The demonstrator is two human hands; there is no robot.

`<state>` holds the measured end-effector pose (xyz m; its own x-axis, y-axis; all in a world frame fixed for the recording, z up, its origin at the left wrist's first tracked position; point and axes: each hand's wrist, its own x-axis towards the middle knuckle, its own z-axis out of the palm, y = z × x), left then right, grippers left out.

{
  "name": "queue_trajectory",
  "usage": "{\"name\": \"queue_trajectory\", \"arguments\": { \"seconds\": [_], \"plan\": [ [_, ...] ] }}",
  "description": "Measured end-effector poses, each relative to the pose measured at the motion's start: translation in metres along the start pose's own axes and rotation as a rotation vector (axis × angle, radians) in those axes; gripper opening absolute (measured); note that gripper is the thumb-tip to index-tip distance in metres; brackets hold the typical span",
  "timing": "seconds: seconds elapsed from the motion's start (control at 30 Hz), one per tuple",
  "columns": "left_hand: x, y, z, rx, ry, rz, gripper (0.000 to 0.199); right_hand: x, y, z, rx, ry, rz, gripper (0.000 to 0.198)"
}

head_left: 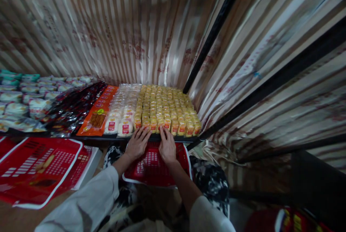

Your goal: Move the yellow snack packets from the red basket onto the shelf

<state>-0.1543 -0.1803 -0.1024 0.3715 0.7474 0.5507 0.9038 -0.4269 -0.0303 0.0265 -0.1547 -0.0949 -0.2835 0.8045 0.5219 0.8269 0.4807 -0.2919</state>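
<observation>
Rows of small yellow wrapped packets (164, 105) stand close together on a dark shelf (159, 138). My left hand (137, 142) reaches over the shelf edge with its fingers stretched out, the tips touching the front row of packets. My right hand (167, 146) lies against the same row a little to the right, its fingers also extended and nothing gripped. To the left of the yellow packets stand white wrapped packets (125, 127) with red labels. Below my hands, between my knees, rests a red basket (156, 165) with a white rim.
Orange bags (93, 118), dark shiny packets (70, 107) and white wrapped packs (16, 109) fill the shelf's left side. Another red basket (45, 163) is at lower left. Black poles (216, 30) slope along the striped sheeting (129, 26) behind and at right.
</observation>
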Motion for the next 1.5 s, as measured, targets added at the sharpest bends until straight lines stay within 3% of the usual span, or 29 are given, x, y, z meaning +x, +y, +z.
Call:
{"name": "queue_trajectory", "arguments": {
  "seconds": [0.5, 0.93, 1.1, 1.27, 1.5],
  "plan": [
    [-0.001, 0.007, -0.004, -0.027, -0.008, -0.034, 0.045, 0.000, -0.005, -0.007, 0.117, -0.013, 0.069, 0.068],
    [0.014, 0.033, 0.000, -0.145, -0.122, 0.143, 0.050, -0.004, 0.002, -0.008, 0.301, 0.055, 0.078, 0.059],
    [0.025, 0.042, 0.004, -0.166, -0.166, 0.120, 0.052, -0.006, 0.008, -0.013, 0.255, 0.049, 0.090, 0.058],
    [0.025, 0.041, 0.009, -0.138, -0.194, 0.087, 0.053, -0.004, 0.014, -0.021, 0.139, -0.069, 0.039, 0.066],
    [0.021, 0.040, 0.013, -0.102, -0.153, 0.092, 0.051, -0.003, 0.014, -0.025, 0.007, -0.170, 0.092, 0.068]
  ]
}}
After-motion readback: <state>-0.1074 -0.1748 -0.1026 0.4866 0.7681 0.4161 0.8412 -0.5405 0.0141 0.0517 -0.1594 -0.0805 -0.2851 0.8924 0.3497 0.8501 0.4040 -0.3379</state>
